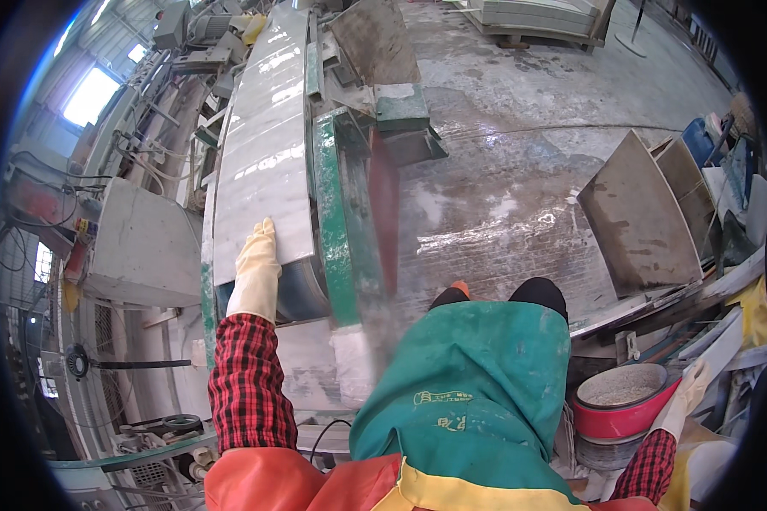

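A long pale stone slab [264,145] lies on a green-framed machine bed [332,213] running away from me. My left hand [257,264], in a cream rubber glove with a red checked sleeve, rests flat on the slab's near end. At the lower right my right hand [687,393], also gloved, hangs beside a red basin [622,416] of grey powder and holds nothing I can see. I wear a green apron [477,383].
A grey block-shaped machine housing [145,243] stands left of the slab. Leaning stone slabs [639,217] are stacked at the right on a wet concrete floor [503,170]. A blue container [699,140] sits at the far right. Cables and machine parts crowd the left side.
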### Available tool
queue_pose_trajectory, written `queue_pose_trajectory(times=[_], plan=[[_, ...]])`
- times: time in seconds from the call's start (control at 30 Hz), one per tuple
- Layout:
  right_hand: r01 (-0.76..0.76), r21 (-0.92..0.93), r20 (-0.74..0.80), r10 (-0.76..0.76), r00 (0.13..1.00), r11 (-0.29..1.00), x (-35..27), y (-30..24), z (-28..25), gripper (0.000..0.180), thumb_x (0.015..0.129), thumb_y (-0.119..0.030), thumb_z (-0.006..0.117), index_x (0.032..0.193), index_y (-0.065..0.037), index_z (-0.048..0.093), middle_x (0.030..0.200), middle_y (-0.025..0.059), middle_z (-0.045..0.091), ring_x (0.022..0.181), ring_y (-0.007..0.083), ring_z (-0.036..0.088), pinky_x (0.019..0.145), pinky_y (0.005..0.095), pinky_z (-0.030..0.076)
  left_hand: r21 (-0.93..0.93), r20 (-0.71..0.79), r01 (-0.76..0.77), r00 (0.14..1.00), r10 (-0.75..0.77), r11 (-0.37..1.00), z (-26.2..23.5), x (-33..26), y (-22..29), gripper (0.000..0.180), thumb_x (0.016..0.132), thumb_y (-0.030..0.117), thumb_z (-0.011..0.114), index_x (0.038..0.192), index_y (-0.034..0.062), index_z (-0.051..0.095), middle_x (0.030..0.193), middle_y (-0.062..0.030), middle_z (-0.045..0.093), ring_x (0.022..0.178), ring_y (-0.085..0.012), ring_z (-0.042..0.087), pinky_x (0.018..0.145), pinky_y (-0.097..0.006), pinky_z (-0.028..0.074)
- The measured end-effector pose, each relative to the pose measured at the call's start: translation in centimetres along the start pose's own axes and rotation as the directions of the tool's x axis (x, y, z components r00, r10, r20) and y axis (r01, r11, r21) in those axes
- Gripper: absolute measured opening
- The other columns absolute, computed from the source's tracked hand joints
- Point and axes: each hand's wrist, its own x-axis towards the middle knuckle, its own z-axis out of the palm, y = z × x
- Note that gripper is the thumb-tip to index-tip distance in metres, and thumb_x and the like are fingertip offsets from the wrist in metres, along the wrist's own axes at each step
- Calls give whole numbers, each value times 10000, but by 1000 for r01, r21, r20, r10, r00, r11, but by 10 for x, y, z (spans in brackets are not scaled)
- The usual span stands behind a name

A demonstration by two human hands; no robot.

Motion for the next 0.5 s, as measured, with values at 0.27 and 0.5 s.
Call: queue_pose_trajectory(times=[0.27,0.5], plan=[[6,2,-25,-6,1000,1000,-5,3,5,580,988,-443,431,1315,29,513,1338,235,526,1239,373,491,1059,398,363,-10,6,10,1000,-10,1000,-3,1,1,1114,638,-55,761,1535,166,140,1569,-110,247,1416,-292,308,1148,-347,318],[-5,-8,-20,4,1000,1000,-14,-5,0,564,989,-433,433,1318,18,517,1344,223,526,1244,361,490,1058,393,366,-2,-15,20,1000,-20,1000,4,9,-2,1122,631,-80,755,1533,186,145,1568,-97,252,1416,-279,311,1143,-335,324]])
